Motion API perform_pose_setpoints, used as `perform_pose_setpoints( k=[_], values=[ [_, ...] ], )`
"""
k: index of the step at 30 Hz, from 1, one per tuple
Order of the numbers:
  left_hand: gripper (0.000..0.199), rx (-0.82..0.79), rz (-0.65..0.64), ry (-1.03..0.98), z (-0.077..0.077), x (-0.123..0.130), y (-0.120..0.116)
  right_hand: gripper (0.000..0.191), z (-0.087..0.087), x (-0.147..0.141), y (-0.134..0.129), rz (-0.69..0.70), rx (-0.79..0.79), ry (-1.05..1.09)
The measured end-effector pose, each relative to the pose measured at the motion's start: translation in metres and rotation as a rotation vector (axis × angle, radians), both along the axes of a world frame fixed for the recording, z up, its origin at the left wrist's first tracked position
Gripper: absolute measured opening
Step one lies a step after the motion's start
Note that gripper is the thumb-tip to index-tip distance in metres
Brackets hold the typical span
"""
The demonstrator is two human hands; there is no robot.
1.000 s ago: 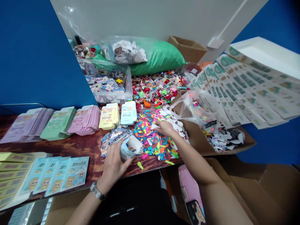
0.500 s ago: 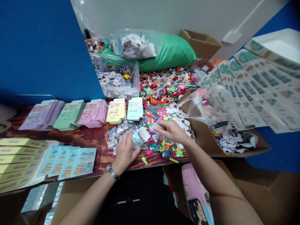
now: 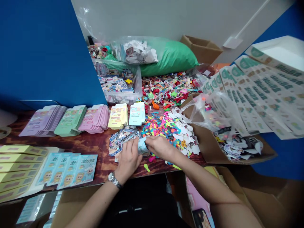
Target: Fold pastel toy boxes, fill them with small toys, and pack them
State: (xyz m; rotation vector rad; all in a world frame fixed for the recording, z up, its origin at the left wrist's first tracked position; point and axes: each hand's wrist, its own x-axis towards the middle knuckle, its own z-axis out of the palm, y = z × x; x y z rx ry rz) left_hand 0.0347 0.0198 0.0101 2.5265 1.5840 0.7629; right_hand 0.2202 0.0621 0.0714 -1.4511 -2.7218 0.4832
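Observation:
A small light-blue carton (image 3: 142,146) is gripped in my left hand (image 3: 129,158), which wears a metal watch. Its open end faces right. The fingers of my right hand (image 3: 160,147) are pressed together at that open end, and their tips are partly hidden by the carton. Whatever they hold is out of sight. Under and beside my left hand lies a pile of small printed packets (image 3: 118,141). Beyond my right hand spread small bright-coloured plastic pieces (image 3: 158,125) and white die-cut cutouts (image 3: 182,129).
Stacks of flat purple (image 3: 44,118), green (image 3: 70,120), pink (image 3: 94,117), yellow (image 3: 118,115) and blue cartons (image 3: 137,114) line the table. Filled blue boxes (image 3: 85,171) lie front left beside yellow boxes (image 3: 17,169). A cardboard box (image 3: 206,142) stands right; trinkets (image 3: 168,88) lie behind.
My right hand has moved left and down to the carton's open end. The white piece it held is now hidden from view. The carton has turned slightly in my left hand.

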Motion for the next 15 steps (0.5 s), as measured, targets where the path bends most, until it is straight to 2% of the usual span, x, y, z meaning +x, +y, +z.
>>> perform_pose_setpoints(
  k=[2, 6, 10, 12, 15],
  values=[
    [0.073, -0.014, -0.006, -0.007, 0.0, 0.0, 0.002, 0.009, -0.001, 0.001, -0.001, -0.024, -0.009, 0.149],
    [0.074, -0.086, 0.023, -0.164, -0.003, -0.001, 0.006, 0.022, -0.003, 0.0, -0.007, -0.06, 0.005, 0.534],
    [0.073, -0.126, -0.014, -0.279, -0.006, 0.001, 0.011, 0.024, -0.001, -0.002, -0.007, 0.038, 0.144, 0.635],
    [0.073, -0.134, -0.006, -0.318, -0.006, 0.001, 0.014, 0.026, 0.0, 0.003, 0.005, 0.0, 0.19, 0.705],
    [0.074, -0.154, 0.021, -0.35, -0.002, -0.001, 0.017, 0.026, -0.008, 0.021, 0.051, -0.231, 0.235, 0.719]
  ],
)
